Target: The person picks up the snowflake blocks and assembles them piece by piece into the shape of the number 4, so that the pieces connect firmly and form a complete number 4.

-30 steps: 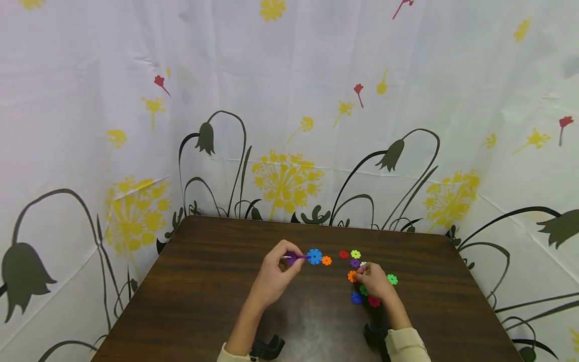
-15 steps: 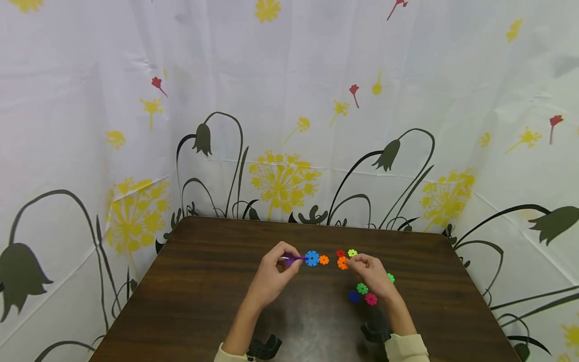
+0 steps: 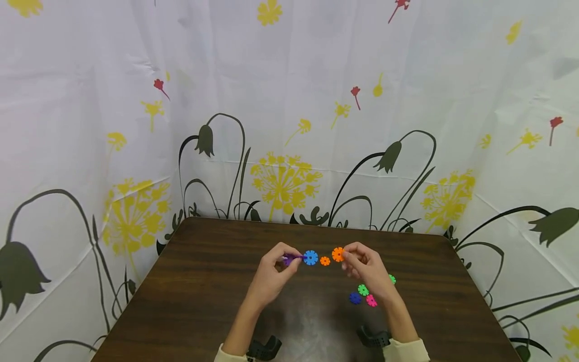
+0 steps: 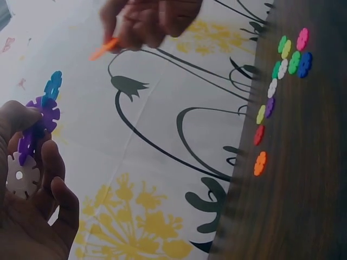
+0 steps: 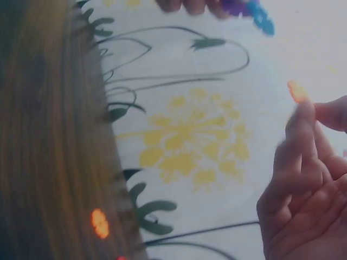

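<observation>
My left hand (image 3: pixel 273 276) pinches a short chain of notched plastic discs held above the table. In the left wrist view the chain shows a white disc (image 4: pixel 23 177), purple discs (image 4: pixel 49 115) and a blue disc (image 4: pixel 52 86) at its far end, fitted into one another. My right hand (image 3: pixel 370 267) holds an orange disc (image 3: pixel 338 254) by its edge between thumb and fingers, raised off the table. A gap separates this orange disc from the chain's blue end (image 3: pixel 310 258). Another orange disc (image 4: pixel 261 163) lies on the table.
Loose discs lie on the brown table (image 3: pixel 203 281): green (image 3: pixel 363 290), dark blue (image 3: pixel 355 298) and pink (image 3: pixel 371 300) ones near my right forearm. The left wrist view also shows red (image 4: pixel 259 135) and yellow (image 4: pixel 261 114) ones. A patterned curtain (image 3: pixel 289 100) hangs behind.
My right hand has lifted the orange disc from among the loose discs and carried it left, toward the chain. The left hand has stayed nearly in place, holding the chain.
</observation>
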`<act>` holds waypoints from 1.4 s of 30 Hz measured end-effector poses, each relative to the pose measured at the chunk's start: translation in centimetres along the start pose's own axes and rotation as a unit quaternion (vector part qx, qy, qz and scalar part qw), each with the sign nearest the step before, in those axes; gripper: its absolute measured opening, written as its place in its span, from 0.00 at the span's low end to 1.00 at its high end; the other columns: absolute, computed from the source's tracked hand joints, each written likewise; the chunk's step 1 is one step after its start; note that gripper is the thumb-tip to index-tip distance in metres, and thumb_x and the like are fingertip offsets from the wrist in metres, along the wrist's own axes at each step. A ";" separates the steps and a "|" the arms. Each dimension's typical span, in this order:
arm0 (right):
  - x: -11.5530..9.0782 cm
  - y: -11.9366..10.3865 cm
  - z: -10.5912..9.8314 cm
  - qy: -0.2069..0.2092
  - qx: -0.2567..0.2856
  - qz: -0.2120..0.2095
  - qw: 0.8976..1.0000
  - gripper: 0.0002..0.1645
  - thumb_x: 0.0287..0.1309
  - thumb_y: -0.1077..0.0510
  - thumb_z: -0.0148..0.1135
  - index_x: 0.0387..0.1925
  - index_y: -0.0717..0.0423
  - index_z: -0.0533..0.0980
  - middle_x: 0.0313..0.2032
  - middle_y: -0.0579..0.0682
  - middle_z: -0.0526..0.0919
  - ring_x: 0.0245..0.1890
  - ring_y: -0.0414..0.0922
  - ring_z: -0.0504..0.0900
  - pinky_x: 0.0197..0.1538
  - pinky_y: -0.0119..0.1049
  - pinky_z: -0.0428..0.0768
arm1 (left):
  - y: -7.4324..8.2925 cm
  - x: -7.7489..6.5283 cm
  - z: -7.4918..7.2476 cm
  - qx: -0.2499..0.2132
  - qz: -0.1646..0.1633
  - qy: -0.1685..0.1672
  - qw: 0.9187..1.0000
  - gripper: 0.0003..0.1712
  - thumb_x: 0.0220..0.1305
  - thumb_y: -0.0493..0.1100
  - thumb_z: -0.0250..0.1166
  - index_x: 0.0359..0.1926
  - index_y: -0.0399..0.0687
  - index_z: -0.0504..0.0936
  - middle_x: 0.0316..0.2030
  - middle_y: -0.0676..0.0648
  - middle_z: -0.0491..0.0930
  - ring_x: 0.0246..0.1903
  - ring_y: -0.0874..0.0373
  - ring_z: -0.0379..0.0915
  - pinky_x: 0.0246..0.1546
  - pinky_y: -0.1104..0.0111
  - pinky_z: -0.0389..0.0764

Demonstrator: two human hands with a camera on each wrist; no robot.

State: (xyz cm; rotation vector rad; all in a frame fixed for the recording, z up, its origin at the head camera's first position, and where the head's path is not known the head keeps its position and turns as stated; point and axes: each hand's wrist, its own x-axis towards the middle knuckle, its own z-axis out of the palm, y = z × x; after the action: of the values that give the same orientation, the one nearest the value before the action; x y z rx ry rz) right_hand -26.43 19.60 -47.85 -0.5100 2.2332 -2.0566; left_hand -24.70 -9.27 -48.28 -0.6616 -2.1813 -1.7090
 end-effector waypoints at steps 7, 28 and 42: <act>0.3 -1.4 1.6 -0.049 0.000 -0.068 0.996 0.11 0.80 0.61 0.59 0.53 0.66 0.76 0.39 0.49 0.93 0.30 0.44 0.90 0.33 0.31 0.84 | 0.5 0.3 -0.1 0.002 -0.015 0.012 1.000 0.04 0.74 0.43 0.71 0.46 0.56 0.86 0.43 0.51 0.84 0.38 0.60 0.78 0.38 0.68 0.83; 0.4 -1.1 3.6 -0.016 -0.024 -0.110 0.994 0.09 0.80 0.61 0.59 0.54 0.60 0.79 0.38 0.63 0.90 0.27 0.48 0.89 0.31 0.33 0.82 | 0.5 0.3 0.4 -0.009 -0.016 0.011 1.000 0.04 0.75 0.43 0.71 0.47 0.55 0.86 0.43 0.50 0.84 0.38 0.59 0.79 0.38 0.68 0.84; 0.4 -1.2 4.8 0.011 -0.031 -0.106 0.994 0.09 0.78 0.60 0.62 0.53 0.59 0.81 0.34 0.55 0.91 0.25 0.47 0.86 0.31 0.35 0.85 | 0.6 0.3 0.8 -0.020 -0.033 0.022 0.999 0.04 0.75 0.44 0.70 0.47 0.56 0.86 0.44 0.51 0.85 0.39 0.59 0.80 0.41 0.68 0.83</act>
State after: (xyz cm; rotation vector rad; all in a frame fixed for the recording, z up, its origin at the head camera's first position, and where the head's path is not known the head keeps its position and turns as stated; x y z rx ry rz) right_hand -25.24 14.82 -47.13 -0.7635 2.3551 -2.1011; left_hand -24.62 -8.31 -47.88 -0.5622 -2.1663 -1.7869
